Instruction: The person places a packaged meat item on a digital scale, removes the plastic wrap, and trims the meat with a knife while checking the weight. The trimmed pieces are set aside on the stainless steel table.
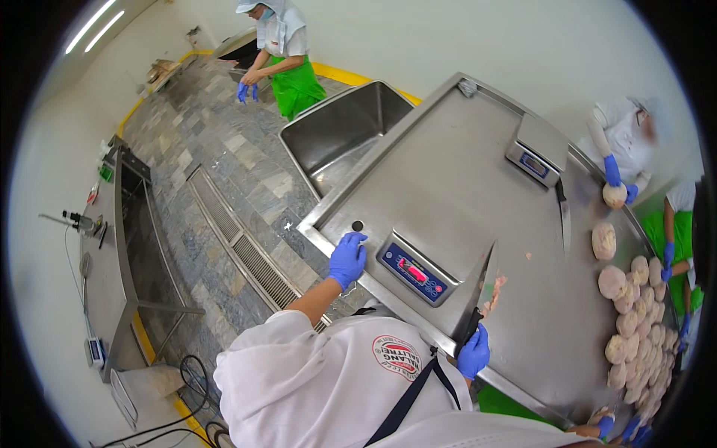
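Note:
My left hand (347, 260), in a blue glove, rests on the near-left rim of the steel table (463, 201) with its fingers stretched out, holding nothing. Close to it sits a digital scale (415, 270) with a lit red display. My right hand (473, 352), also gloved in blue, is at the table's near edge, closed around the black handle of a knife (479, 287). The blade points away over the tabletop, beside the scale. Small pinkish meat scraps (493, 296) lie just right of the blade. Part of the handle is hidden by my fingers.
A second scale (536, 158) and another knife (564, 220) lie farther back. Pale rounded meat pieces (627, 322) crowd the right side, where gloved co-workers stand; one handles a piece (615, 196). A deep steel tub (347, 131) adjoins the table's left; another person (282, 60) stands behind it.

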{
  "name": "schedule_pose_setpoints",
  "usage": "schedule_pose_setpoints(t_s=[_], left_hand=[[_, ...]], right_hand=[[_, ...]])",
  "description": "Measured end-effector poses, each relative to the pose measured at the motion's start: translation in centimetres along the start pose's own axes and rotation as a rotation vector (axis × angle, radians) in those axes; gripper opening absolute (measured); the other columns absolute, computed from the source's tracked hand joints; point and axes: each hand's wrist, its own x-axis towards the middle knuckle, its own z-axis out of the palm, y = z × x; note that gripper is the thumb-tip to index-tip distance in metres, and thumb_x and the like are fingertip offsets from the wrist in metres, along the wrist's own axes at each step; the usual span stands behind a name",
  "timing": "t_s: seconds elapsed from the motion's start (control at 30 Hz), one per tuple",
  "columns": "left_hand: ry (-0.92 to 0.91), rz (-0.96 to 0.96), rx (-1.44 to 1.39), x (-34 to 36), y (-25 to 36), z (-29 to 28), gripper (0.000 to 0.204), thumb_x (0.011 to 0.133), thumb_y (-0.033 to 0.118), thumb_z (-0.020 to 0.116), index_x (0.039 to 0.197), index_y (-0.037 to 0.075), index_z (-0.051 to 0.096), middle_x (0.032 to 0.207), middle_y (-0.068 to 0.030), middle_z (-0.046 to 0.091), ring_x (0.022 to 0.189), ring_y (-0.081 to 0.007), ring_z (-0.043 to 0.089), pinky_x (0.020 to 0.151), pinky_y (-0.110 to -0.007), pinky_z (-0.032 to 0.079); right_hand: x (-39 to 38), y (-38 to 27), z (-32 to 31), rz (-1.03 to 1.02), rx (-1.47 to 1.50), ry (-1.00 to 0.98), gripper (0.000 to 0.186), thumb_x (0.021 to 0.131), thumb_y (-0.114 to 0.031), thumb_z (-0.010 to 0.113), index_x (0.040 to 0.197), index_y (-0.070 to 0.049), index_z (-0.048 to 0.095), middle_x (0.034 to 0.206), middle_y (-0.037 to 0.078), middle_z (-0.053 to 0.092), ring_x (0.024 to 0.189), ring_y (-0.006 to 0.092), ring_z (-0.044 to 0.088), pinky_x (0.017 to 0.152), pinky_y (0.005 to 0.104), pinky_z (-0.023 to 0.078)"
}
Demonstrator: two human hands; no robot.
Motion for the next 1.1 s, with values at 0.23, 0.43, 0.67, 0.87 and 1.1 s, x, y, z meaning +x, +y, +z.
schedule_pose_setpoints(t_s=[0.23, 0.43, 0.67, 0.87, 1.1], left_hand=[[-0.012, -0.009, 0.033, -0.1, 0.1, 0.1, 0.025, 0.087, 0.014, 0.055, 0.112, 0.009, 0.058, 0.115, -0.0168, 0.058, 0.103, -0.0366, 0.059, 0.087, -0.046, 0.050], [-0.091, -0.049, 0.052, 0.4, 0.7, -0.5, 0.026, 0.087, 0.015, 0.055, 0.112, 0.010, 0.059, 0.112, -0.0163, 0.059, 0.103, -0.0351, 0.059, 0.086, -0.047, 0.050], [-0.039, 0.003, 0.058, 0.1, 0.3, -0.1, 0.024, 0.088, 0.015, 0.056, 0.111, 0.009, 0.059, 0.107, -0.0163, 0.060, 0.097, -0.0351, 0.061, 0.082, -0.046, 0.051], [-0.024, 0.002, 0.032, 0.4, 0.3, 0.1, 0.022, 0.087, 0.013, 0.055, 0.109, 0.009, 0.059, 0.106, -0.0159, 0.059, 0.098, -0.0353, 0.060, 0.082, -0.046, 0.051], [-0.007, 0.005, 0.034, 0.2, -0.1, 0.2, 0.022, 0.088, 0.014, 0.056, 0.108, 0.009, 0.060, 0.106, -0.0160, 0.059, 0.097, -0.0361, 0.060, 0.082, -0.045, 0.051]], right_hand=[[0.9, -2.1, -0.9, 0.044, 0.014, -0.055, 0.032, 0.101, -0.025, 0.047, 0.120, -0.008, 0.066, 0.101, 0.019, 0.071, 0.084, 0.0355, 0.069, 0.072, 0.0432, 0.051], [0.9, -1.2, -0.2, -0.031, -0.003, 0.004, 0.033, 0.101, -0.026, 0.047, 0.117, -0.006, 0.067, 0.099, 0.019, 0.071, 0.085, 0.0359, 0.068, 0.073, 0.0442, 0.051], [0.7, -1.1, -0.4, 0.030, -0.041, -0.034, 0.031, 0.099, -0.023, 0.047, 0.117, -0.006, 0.066, 0.096, 0.019, 0.071, 0.082, 0.0368, 0.067, 0.072, 0.0460, 0.050], [0.6, -0.8, -0.3, 0.028, -0.032, -0.033, 0.032, 0.099, -0.025, 0.048, 0.117, -0.006, 0.066, 0.097, 0.020, 0.070, 0.085, 0.0378, 0.067, 0.073, 0.0463, 0.050], [1.1, -1.1, -0.3, 0.039, -0.058, -0.065, 0.037, 0.100, -0.033, 0.048, 0.114, -0.004, 0.067, 0.101, 0.021, 0.070, 0.089, 0.0407, 0.066, 0.076, 0.0473, 0.050]])
